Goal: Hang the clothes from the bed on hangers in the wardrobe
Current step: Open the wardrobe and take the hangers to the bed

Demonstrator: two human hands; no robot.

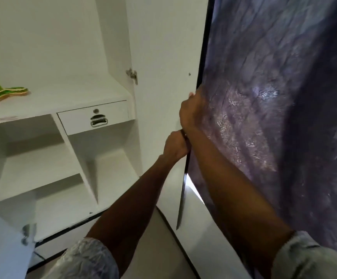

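A large purple-grey garment with shiny embroidery hangs down the right side of the view, against the outer side of the open wardrobe door. At the door's dark edge, my right hand grips the garment's edge, fingertips curled round the door edge. Just below it, my left hand is curled round the same dark edge. Wooden hangers with green trim lie on the wardrobe's white shelf at far left. No hanging rail is in view.
Inside the white wardrobe, a small drawer with a metal handle sits under the shelf, with open compartments below it. A door hinge shows on the inner wall. Another door's edge is at lower left.
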